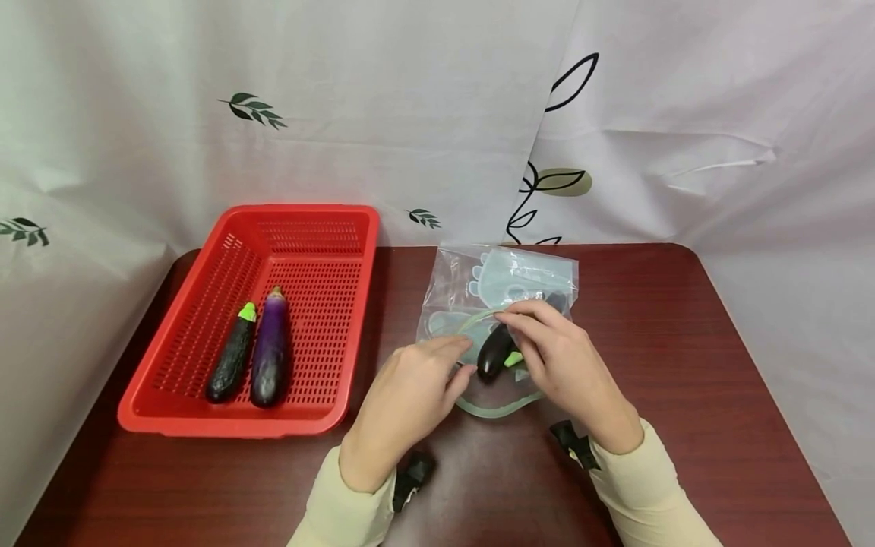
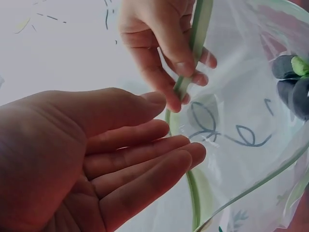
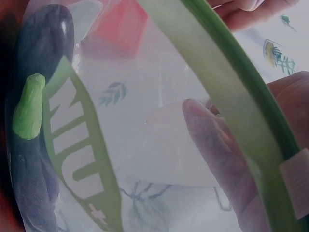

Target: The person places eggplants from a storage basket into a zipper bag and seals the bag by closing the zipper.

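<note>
A clear zip bag (image 1: 451, 289) with a green rim lies at the table's middle, its mouth toward me. Inside are a dark eggplant (image 1: 495, 353) and a second dark vegetable with a bright green stem (image 3: 29, 108). My right hand (image 1: 563, 365) pinches the bag's green zip strip (image 2: 200, 34) between thumb and fingers. My left hand (image 1: 410, 395) is at the left side of the mouth. In the left wrist view its fingers are fairly straight, the fingertips (image 2: 183, 159) right at the strip. A pale slider (image 3: 297, 183) sits on the strip in the right wrist view.
A red perforated basket (image 1: 355, 342) stands left of the bag. In it lie a long purple eggplant (image 1: 270, 349) and a dark, bumpy vegetable (image 1: 232, 357) with a green stem. White printed sheeting (image 1: 307, 167) hangs behind the brown table (image 1: 656, 342).
</note>
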{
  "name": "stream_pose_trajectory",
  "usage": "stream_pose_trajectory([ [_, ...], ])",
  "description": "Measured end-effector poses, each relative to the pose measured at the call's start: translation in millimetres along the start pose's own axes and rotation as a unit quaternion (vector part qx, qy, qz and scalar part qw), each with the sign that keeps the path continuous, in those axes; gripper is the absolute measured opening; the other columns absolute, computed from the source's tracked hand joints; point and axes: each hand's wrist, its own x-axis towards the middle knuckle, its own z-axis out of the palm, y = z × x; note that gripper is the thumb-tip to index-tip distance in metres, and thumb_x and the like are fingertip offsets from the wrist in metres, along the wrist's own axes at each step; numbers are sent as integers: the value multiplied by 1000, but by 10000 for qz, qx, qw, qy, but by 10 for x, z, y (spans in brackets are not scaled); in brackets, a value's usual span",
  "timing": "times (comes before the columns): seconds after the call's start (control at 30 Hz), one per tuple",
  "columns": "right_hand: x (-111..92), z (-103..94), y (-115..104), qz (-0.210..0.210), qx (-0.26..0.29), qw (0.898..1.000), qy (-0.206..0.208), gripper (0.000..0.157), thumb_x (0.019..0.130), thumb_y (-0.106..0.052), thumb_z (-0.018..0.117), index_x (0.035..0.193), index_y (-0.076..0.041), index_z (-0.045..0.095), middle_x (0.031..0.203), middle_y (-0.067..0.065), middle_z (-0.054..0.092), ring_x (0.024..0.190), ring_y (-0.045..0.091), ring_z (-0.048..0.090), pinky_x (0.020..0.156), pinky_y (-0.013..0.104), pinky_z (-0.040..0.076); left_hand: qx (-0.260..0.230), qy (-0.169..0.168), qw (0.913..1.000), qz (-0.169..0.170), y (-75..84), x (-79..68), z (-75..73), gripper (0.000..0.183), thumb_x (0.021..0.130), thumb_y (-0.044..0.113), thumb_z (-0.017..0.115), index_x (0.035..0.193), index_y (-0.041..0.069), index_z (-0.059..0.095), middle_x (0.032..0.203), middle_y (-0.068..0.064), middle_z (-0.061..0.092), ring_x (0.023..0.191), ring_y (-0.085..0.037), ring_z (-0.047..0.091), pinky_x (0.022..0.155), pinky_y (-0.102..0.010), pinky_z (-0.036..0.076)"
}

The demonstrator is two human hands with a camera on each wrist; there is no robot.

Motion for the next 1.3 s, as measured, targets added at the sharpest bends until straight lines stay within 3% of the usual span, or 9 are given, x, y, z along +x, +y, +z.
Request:
stream_pose_trajectory([
  [0.53, -4, 21, 8, -59, 41, 10000, 0, 30, 88, 6, 68, 116, -3, 73, 116, 8, 65, 99, 20, 64, 74, 35, 55, 111, 366, 9993, 52, -107, -75, -149, 31, 85, 16, 81, 114, 8, 75, 105, -4, 75, 90, -16, 73, 74, -35, 58],
  [0.93, -4, 9, 17, -72, 59, 9999, 59, 30, 88, 7, 68, 115, -3, 73, 115, 6, 65, 100, 20, 64, 77, 34, 55, 57, 717, 9971, -230, -261, -119, -334, 27, 87, 16, 78, 114, 10, 76, 106, -2, 75, 88, -17, 73, 72, -36, 57],
  [1.3, 0, 1, 29, -103, 38, 9999, 84, 29, 88, 7, 68, 115, -3, 74, 114, 7, 65, 100, 20, 64, 78, 35, 55, 124, 914, 9939, -609, -402, -159, -426, 28, 86, 15, 80, 113, 10, 77, 110, -5, 75, 97, -23, 72, 83, -42, 57],
])
